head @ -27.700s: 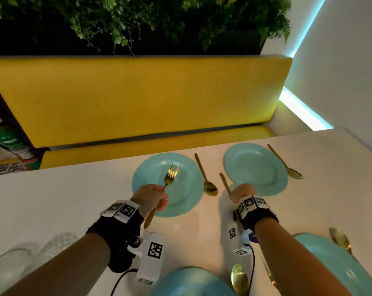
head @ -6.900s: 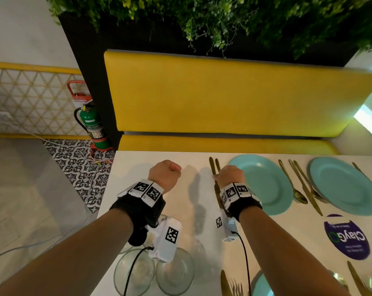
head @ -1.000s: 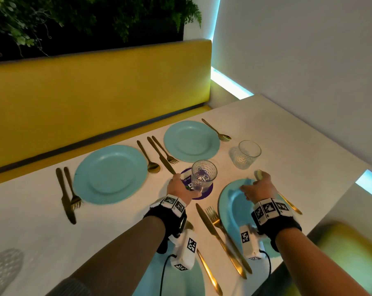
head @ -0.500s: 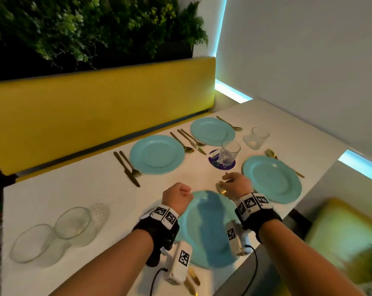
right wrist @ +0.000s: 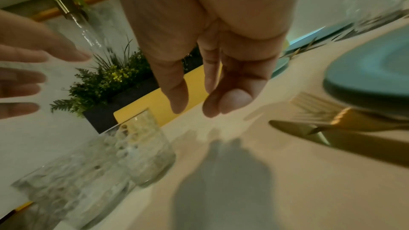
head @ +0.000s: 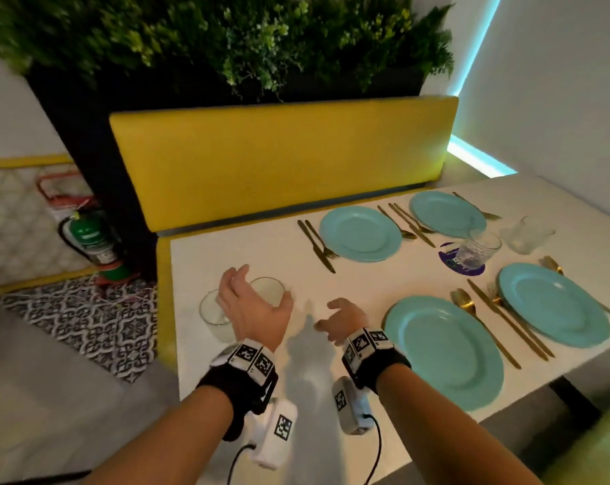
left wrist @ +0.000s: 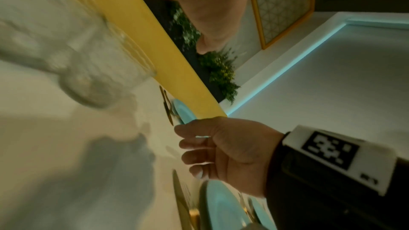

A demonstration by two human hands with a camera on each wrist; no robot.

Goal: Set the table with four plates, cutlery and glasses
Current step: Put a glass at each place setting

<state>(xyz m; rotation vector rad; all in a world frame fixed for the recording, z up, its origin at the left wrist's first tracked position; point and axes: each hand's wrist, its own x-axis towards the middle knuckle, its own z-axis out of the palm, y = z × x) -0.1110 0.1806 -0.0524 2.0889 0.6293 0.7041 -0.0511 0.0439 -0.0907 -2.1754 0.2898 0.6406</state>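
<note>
Four teal plates are laid on the white table (head: pixel 247 250), the nearest plate (head: pixel 443 348) right of my hands. Gold knives, forks and spoons (head: pixel 496 320) lie beside them. One clear glass (head: pixel 480 250) stands on a purple coaster, another glass (head: pixel 525 234) near the wall. Two more glasses (head: pixel 212 313) stand at the table's left end. My left hand (head: pixel 258 299) is open, spread just over the nearer-centre glass (right wrist: pixel 143 151), holding nothing. My right hand (head: pixel 326 315) hovers beside it, fingers relaxed (right wrist: pixel 175 97), empty.
A yellow bench (head: pixel 282 155) with plants above runs along the far side. The table's left edge is close to the two glasses, with tiled floor and a green fire extinguisher (head: pixel 90 236) beyond. A white wall bounds the right side.
Both hands have moved left from over the near plate to the two glasses at the table's end. Both fists have opened. My view has swung left.
</note>
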